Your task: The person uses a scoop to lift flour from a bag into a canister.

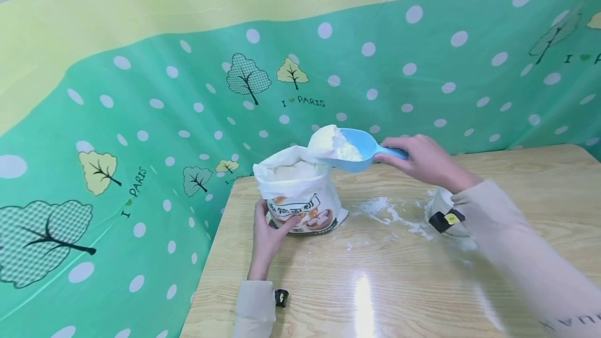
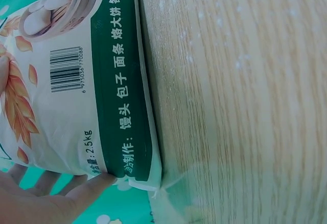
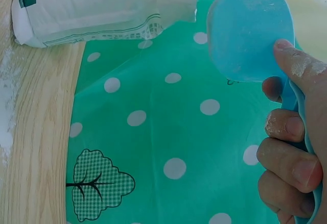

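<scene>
An open white bag of flour (image 1: 297,190) stands upright on the wooden table, its rim rolled outward and pale flour (image 1: 295,171) inside. My left hand (image 1: 269,233) holds its lower left side, thumb across the printed front and fingers round the side. In my right hand (image 1: 424,160) I grip the handle of a light blue scoop (image 1: 365,142). White flour (image 1: 332,142) is heaped at the scoop's front, just above the right part of the bag's rim. From the right wrist view the scoop's blue underside (image 3: 250,35) shows, and flour dusts the thumb (image 3: 301,66).
Spilled flour (image 1: 380,208) lies on the table (image 1: 328,280) right of the bag. A whitish container (image 1: 440,201) stands farther right, partly hidden by my right wrist. A green dotted curtain (image 1: 357,82) hangs along the table's back and left edges.
</scene>
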{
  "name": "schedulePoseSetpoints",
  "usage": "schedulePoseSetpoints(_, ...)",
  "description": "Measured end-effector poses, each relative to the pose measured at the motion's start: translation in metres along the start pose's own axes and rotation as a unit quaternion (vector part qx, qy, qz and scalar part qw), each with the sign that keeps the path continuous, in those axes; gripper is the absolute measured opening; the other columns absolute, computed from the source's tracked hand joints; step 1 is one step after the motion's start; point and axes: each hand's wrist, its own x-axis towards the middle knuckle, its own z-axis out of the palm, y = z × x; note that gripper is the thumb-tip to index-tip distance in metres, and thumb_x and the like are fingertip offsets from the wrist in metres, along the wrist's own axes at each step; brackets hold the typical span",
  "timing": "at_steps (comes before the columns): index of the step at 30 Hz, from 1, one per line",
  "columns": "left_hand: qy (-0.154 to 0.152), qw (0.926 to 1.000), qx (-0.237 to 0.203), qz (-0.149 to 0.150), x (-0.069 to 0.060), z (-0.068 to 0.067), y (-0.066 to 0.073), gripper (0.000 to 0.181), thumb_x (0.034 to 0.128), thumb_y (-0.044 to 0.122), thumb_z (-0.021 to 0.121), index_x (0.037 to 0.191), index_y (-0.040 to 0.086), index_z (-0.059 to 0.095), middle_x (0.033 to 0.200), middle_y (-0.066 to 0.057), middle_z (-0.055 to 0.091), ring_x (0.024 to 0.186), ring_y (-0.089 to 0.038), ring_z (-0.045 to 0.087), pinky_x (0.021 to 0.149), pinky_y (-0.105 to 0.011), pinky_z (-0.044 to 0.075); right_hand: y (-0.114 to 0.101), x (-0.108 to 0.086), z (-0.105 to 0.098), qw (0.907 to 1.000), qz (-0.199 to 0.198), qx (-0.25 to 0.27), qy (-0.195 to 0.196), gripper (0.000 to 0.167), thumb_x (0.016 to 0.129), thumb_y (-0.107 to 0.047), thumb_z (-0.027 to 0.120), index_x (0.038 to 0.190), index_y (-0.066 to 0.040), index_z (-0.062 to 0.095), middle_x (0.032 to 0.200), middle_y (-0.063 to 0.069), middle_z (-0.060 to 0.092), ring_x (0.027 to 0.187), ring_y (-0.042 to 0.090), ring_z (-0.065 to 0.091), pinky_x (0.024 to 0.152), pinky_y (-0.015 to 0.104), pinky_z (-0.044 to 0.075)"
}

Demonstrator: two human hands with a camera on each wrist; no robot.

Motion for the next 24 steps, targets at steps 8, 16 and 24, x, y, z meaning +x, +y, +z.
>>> schedulePoseSetpoints(8, 0.001, 1.0, 0.0, 0.001, -0.001, 0.0, 0.0, 0.09, 0.0721, 0.039, 0.089, 0.144, 0.025, 0.036, 0.14, 0.004, 0.045, 0.137, -0.02, 0.038, 0.116, -0.054, 0.035, 0.004, -0.014, -0.01, 0.9995, -0.001, -0.012, 0.03, 0.01, 0.097, -0.031, 0.065, 0.096, -0.021, 0.068, 0.065, -0.008, 0.051, 0.053, 0.008, 0.042, 0.052, 0.023, 0.038)
schedulePoseSetpoints(16, -0.002, 1.0, -0.007, -0.001, -0.001, 0.001, 0.002, 0.092, 0.0722, 0.038, 0.089, 0.145, 0.024, 0.035, 0.142, 0.001, 0.044, 0.137, -0.023, 0.037, 0.116, -0.054, 0.035, 0.012, -0.033, -0.022, 0.9984, 0.019, -0.025, 0.046, 0.008, 0.095, -0.026, 0.068, 0.099, -0.02, 0.069, 0.06, -0.009, 0.045, 0.05, 0.007, 0.038, 0.05, 0.023, 0.035)
schedulePoseSetpoints(24, 0.003, 1.0, 0.005, 0.001, 0.0, 0.0, 0.002, 0.092, 0.0726, 0.038, 0.089, 0.146, 0.022, 0.035, 0.143, 0.0, 0.045, 0.138, -0.022, 0.038, 0.116, -0.054, 0.035, 0.022, -0.051, -0.03, 0.9967, 0.055, -0.033, 0.051, 0.006, 0.093, -0.024, 0.071, 0.098, -0.022, 0.07, 0.063, -0.008, 0.048, 0.054, 0.008, 0.04, 0.052, 0.023, 0.033)
